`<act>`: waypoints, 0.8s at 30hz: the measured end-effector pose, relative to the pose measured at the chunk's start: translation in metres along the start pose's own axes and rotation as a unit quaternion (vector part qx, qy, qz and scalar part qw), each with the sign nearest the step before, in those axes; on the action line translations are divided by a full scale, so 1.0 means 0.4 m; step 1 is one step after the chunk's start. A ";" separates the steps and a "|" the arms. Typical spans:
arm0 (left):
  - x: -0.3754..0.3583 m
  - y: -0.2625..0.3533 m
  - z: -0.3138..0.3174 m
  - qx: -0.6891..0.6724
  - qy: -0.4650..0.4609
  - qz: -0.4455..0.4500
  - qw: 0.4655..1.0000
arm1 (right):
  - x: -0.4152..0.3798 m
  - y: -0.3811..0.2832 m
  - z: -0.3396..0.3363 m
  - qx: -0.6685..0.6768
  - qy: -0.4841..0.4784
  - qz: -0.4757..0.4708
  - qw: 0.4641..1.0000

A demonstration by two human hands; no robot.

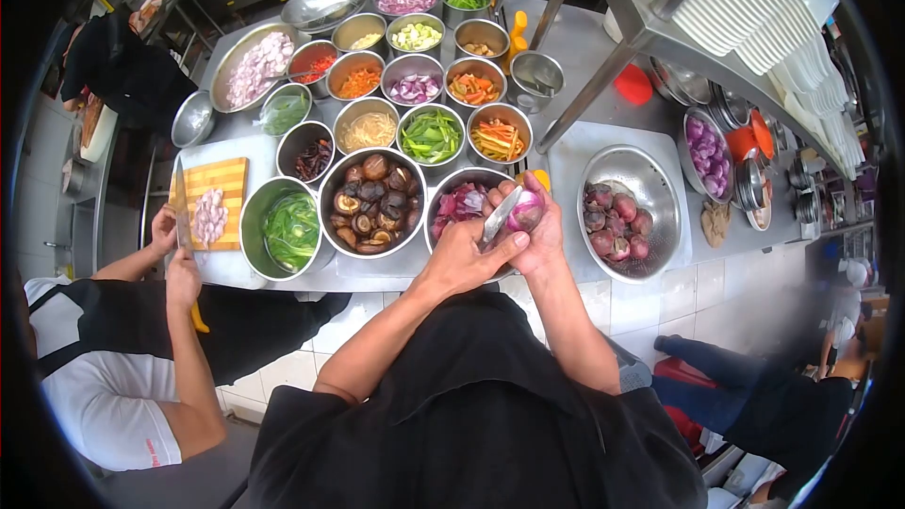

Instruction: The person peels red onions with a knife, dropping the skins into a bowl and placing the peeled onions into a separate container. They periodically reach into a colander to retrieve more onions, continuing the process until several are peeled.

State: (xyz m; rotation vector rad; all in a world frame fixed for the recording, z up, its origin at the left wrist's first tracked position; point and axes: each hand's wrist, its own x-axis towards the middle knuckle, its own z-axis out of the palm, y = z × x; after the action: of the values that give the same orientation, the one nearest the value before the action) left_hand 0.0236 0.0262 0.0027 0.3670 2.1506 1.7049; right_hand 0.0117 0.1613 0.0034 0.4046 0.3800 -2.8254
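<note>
In front of my body, my left hand [462, 259] is closed around a small knife [501, 217], its blade angled up and away. My right hand [542, 240] cups a red onion [525, 213], with the blade right against the onion's side. Below both hands, partly covered by them, stands a metal pot [436, 190] holding red onion skins [459, 210]. To the right, a perforated steel colander [660, 190] contains several unpeeled red onions [618, 217]. A pot of dark mushrooms [370, 200] stands left of the onion skins.
Several metal pots of cut vegetables [431, 137] crowd the counter ahead. At left, a co-worker's hands hold a large knife [182, 198] by a wooden board [231, 179]. A metal shelf [693, 47] with stacked white plates [745, 0] overhangs the right; a bowl of peeled onions [707, 155] sits beneath.
</note>
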 end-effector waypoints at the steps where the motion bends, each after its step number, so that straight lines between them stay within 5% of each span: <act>1: -0.001 0.006 0.000 -0.007 0.004 0.006 1.000 | 0.001 0.001 -0.001 -0.004 0.007 0.002 1.000; 12: -0.007 0.050 -0.018 0.005 -0.019 -0.022 1.000 | 0.003 0.027 -0.002 -0.078 0.009 -0.060 0.995; 18: -0.004 0.022 0.006 -0.114 0.002 0.005 0.993 | 0.005 0.037 -0.001 -0.136 0.021 -0.099 0.986; 20: -0.001 0.010 0.014 -0.082 0.054 0.041 0.994 | 0.004 0.046 0.029 -0.120 0.159 -0.153 0.968; 24: -0.005 0.016 0.016 -0.049 0.086 0.047 0.994 | 0.001 0.038 0.010 -0.169 0.147 -0.180 0.958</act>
State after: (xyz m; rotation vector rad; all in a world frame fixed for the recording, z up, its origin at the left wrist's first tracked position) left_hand 0.0280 0.0324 0.0080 0.3087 2.1902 1.9511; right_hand 0.0148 0.1458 0.0035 0.7477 1.0817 -2.9524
